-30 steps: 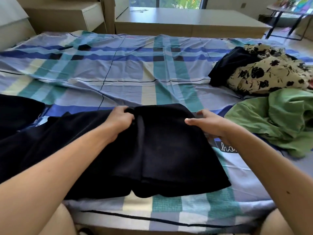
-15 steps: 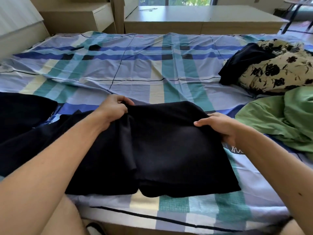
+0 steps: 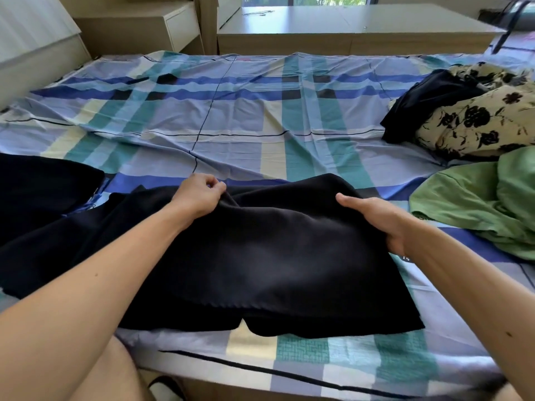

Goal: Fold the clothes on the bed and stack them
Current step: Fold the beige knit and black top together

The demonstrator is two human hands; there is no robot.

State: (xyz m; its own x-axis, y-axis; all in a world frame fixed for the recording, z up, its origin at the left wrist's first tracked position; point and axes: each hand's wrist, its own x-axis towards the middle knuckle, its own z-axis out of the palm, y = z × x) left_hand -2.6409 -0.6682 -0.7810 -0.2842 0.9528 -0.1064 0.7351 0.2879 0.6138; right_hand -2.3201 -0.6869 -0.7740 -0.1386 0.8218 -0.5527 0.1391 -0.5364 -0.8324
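A black garment [image 3: 260,261] lies partly folded at the near edge of the bed [image 3: 231,117], which has a blue, teal and cream plaid sheet. My left hand [image 3: 199,195] pinches its far edge near the middle, with the cloth raised a little. My right hand [image 3: 379,218] grips the garment's right edge, thumb on top and fingers under the fabric. The garment's left part trails off toward the left.
Another black piece [image 3: 43,186] lies at the left edge. At the right are a crumpled green garment [image 3: 486,204], a cream floral garment [image 3: 480,123] and a dark one [image 3: 428,102]. A low wooden cabinet [image 3: 347,27] and a bedside unit [image 3: 150,27] stand behind the bed.
My left hand has slid left along the far edge and lifted the cloth. My right hand has shifted to grip the right edge. The garment sits slightly further from me.
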